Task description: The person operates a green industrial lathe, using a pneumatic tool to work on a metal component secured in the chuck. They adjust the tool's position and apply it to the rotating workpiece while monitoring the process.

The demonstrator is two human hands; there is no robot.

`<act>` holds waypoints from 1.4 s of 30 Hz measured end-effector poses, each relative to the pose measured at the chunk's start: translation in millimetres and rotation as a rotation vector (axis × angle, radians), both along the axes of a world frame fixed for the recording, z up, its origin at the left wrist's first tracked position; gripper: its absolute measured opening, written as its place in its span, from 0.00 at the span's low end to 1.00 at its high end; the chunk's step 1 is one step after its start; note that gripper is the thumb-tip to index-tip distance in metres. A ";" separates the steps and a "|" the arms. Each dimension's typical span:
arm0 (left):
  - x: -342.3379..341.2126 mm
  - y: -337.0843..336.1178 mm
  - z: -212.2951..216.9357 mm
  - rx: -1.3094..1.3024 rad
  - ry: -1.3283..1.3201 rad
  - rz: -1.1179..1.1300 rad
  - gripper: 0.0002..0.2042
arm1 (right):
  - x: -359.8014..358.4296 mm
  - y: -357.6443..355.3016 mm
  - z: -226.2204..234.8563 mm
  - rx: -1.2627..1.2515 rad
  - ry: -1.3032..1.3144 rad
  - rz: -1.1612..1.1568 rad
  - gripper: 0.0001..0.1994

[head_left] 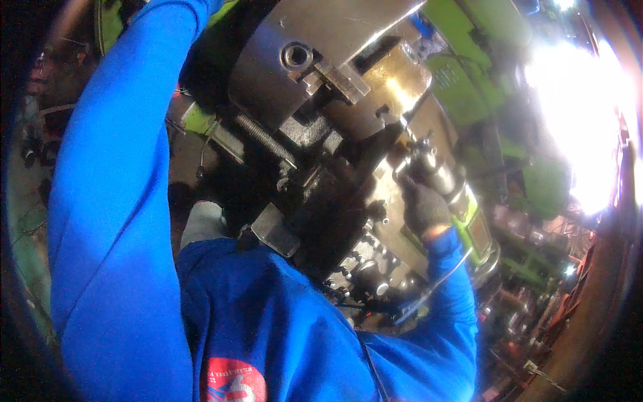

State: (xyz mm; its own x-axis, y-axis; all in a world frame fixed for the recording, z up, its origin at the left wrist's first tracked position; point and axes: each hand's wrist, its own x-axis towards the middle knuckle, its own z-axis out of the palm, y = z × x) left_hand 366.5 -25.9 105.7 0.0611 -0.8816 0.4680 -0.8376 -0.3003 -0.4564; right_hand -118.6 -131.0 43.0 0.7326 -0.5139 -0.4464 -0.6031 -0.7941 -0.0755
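A large metal lathe chuck sits at the top, with a stepped jaw against a thick, shiny round workpiece. Facing the workpiece is a thin drill bit, which comes out of a drill chuck. My right hand, in a dark glove, is up against the near left side of the drill chuck. Its fingers are curled, and what lies inside them is hidden. My left arm, in a blue sleeve, reaches up past the top edge, so the left hand is out of the picture.
Below my right hand stands a tool post with several bolts. The green tailstock body is behind the drill chuck. A long threaded rod lies under the lathe chuck. Bright glare washes out the right side.
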 end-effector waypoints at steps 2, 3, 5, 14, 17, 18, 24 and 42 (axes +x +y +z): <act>2.1 0.8 -2.6 -0.035 0.009 -0.024 0.11 | 4.3 2.3 3.8 -0.003 0.005 -0.003 0.24; 1.4 0.2 -2.3 -0.045 0.021 -0.018 0.11 | 6.2 3.9 5.6 -0.011 0.015 -0.007 0.24; 1.0 -0.8 -2.3 -0.052 0.048 -0.001 0.11 | 9.4 7.5 8.9 -0.027 0.035 -0.015 0.24; -0.1 -1.5 0.7 -0.045 0.106 0.032 0.11 | 21.5 12.8 16.1 -0.226 0.178 0.209 0.25; 2.0 -2.6 -2.8 -0.076 0.107 0.027 0.11 | 25.3 11.8 16.8 -0.284 0.165 0.271 0.24; 0.9 -4.2 -2.4 -0.064 0.105 0.030 0.11 | 25.8 10.8 16.5 -0.301 0.125 0.293 0.24; 5.2 -2.6 -8.1 -0.114 0.123 0.040 0.11 | 29.9 14.2 19.3 -0.270 0.058 0.228 0.24; 5.6 -1.7 -6.6 -0.084 0.136 0.012 0.11 | -20.8 11.7 -25.7 0.018 -0.245 -0.072 0.29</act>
